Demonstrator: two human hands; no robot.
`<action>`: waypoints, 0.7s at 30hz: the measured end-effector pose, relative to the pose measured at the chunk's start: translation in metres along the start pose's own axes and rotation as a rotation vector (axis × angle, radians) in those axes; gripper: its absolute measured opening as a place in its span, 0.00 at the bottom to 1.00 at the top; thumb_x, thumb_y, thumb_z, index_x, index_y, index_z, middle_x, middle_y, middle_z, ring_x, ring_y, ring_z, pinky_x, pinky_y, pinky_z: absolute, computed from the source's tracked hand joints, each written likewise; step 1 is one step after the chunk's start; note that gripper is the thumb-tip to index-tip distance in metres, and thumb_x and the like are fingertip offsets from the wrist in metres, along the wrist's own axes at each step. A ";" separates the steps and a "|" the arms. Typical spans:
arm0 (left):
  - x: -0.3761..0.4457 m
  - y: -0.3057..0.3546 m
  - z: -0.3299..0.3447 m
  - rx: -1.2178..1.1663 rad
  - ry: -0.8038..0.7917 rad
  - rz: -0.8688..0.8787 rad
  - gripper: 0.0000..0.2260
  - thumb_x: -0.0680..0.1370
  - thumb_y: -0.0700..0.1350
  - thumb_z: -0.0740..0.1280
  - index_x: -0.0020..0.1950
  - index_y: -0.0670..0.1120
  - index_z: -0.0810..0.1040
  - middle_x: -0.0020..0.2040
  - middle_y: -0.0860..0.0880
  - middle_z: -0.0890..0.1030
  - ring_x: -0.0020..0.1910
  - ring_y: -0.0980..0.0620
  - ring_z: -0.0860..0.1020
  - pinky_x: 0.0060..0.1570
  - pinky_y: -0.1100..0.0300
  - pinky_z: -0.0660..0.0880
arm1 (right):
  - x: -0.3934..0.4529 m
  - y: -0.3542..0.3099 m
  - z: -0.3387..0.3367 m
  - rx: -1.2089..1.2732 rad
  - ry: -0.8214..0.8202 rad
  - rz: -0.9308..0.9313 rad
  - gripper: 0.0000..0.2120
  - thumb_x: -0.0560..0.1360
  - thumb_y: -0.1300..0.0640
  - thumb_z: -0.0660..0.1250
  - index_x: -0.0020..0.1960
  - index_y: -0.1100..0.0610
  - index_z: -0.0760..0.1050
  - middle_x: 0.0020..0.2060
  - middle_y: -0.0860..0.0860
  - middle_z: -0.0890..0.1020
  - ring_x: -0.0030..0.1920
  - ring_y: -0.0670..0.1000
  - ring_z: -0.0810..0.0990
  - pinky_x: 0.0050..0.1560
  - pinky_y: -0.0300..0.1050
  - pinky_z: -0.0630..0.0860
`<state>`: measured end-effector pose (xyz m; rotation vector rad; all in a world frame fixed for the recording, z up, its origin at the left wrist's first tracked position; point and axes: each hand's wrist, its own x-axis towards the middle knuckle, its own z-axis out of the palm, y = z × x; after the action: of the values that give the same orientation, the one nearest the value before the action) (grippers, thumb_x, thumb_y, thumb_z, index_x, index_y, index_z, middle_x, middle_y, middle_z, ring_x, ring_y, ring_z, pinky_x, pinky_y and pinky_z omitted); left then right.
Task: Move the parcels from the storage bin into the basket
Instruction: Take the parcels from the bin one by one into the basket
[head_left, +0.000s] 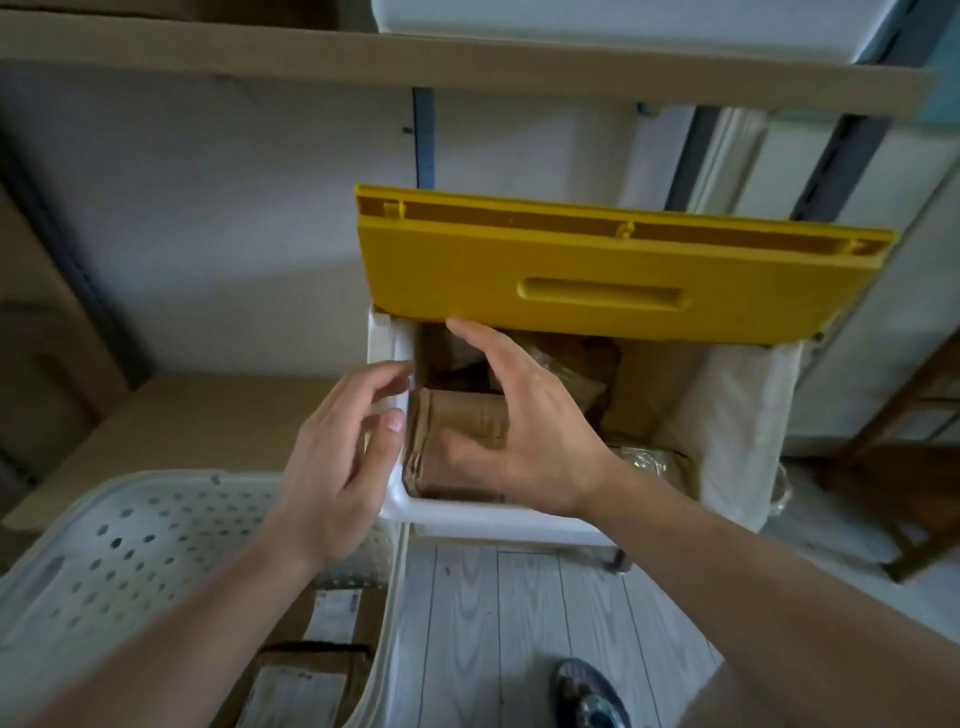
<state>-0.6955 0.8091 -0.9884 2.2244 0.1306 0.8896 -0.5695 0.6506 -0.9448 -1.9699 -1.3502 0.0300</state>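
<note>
A pale plank floor (519, 623) fills the lower middle of the frame, with a wooden shelf board (467, 57) across the top and a grey wall behind. At centre stands the white storage bin (493, 517), its yellow lid (613, 280) tilted up at the back. Inside lie brown parcels (467, 415), the nearest against the bin's front-left corner. The right hand (519, 415) reaches in, fingers spread wide over that parcel, thumb touching its top. The left hand (337, 457) hovers at the bin's left rim, fingers loosely open, holding nothing. The white perforated basket (130, 545) sits lower left, just beside the bin, 2 parcels visible inside.
</note>
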 end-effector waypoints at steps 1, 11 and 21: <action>0.004 0.002 0.009 -0.028 -0.011 -0.007 0.20 0.83 0.53 0.56 0.72 0.47 0.72 0.66 0.55 0.78 0.67 0.61 0.75 0.61 0.72 0.69 | -0.005 0.006 -0.005 -0.002 0.014 0.018 0.41 0.75 0.49 0.74 0.81 0.51 0.57 0.78 0.44 0.64 0.77 0.40 0.60 0.71 0.24 0.53; 0.028 0.002 0.067 -0.125 -0.067 -0.158 0.20 0.82 0.53 0.58 0.73 0.54 0.71 0.68 0.56 0.76 0.69 0.63 0.72 0.65 0.62 0.70 | -0.034 0.061 -0.039 -0.027 0.100 0.203 0.38 0.75 0.51 0.74 0.80 0.49 0.60 0.76 0.43 0.68 0.71 0.33 0.61 0.65 0.18 0.54; 0.045 0.006 0.093 -0.132 -0.076 -0.215 0.21 0.81 0.54 0.58 0.74 0.53 0.71 0.69 0.59 0.75 0.69 0.67 0.69 0.63 0.74 0.65 | -0.013 0.093 -0.036 -0.119 0.085 0.247 0.38 0.73 0.49 0.75 0.78 0.53 0.64 0.73 0.47 0.71 0.73 0.47 0.69 0.67 0.34 0.63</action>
<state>-0.6036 0.7650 -1.0060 2.0727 0.2631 0.6764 -0.4859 0.6039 -0.9769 -2.2028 -1.0700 -0.0170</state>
